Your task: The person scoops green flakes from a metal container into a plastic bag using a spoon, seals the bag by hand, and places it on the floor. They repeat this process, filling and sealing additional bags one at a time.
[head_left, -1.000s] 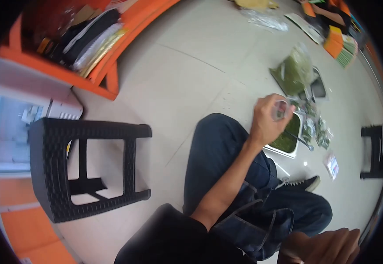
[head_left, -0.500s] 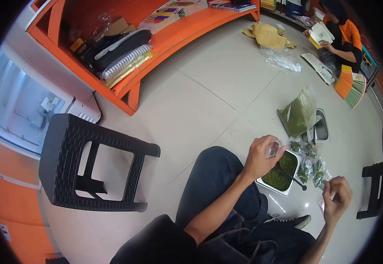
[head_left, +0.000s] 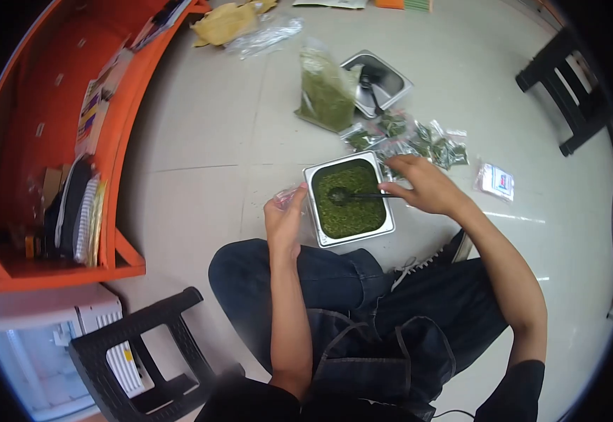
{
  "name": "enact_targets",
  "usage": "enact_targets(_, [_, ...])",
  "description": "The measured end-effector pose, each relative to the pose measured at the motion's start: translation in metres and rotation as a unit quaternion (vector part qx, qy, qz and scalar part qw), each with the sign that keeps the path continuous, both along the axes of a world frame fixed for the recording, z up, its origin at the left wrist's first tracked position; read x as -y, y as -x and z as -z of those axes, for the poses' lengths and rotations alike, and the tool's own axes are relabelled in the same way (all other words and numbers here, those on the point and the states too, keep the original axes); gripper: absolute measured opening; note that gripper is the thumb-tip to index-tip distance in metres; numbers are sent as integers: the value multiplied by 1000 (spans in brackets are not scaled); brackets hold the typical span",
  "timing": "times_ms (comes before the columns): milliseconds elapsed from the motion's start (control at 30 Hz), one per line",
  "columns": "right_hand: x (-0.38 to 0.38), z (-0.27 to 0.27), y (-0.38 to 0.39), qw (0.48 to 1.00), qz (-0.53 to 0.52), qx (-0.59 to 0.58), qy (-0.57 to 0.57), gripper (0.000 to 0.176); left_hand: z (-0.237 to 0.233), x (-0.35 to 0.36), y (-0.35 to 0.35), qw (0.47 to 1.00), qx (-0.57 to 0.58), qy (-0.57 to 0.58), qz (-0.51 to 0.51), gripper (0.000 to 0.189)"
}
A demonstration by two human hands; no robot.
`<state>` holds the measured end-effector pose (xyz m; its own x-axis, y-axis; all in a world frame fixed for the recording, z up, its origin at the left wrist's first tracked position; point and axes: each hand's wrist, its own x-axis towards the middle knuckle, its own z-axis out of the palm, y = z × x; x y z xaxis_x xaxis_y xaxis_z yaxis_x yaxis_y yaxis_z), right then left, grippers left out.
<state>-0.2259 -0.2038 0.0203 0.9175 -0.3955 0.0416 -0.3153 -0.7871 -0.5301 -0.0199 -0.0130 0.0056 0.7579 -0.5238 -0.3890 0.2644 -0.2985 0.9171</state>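
Right hand point(head_left: 426, 186) grasps the handle of the black spoon point(head_left: 363, 197), long axis lying 3-to-9 o'clock, bowl in the steel tray point(head_left: 357, 239) of green flakes point(head_left: 349, 216) on the floor point(head_left: 215, 141); left hand point(head_left: 284, 219), at the tray's 9 o'clock, pinches a small clear bag point(head_left: 289, 196).

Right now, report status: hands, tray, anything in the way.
Left hand holds small clear bag beside tray. Right hand grips spoon, bowl in green leaves. Filled packets lie just beyond right hand.
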Motion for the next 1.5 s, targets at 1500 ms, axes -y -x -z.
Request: enact_targets(1500, [-30,27,-17,939,-82,-120,313,27,-2,7,13,994,-49,-8,96,42])
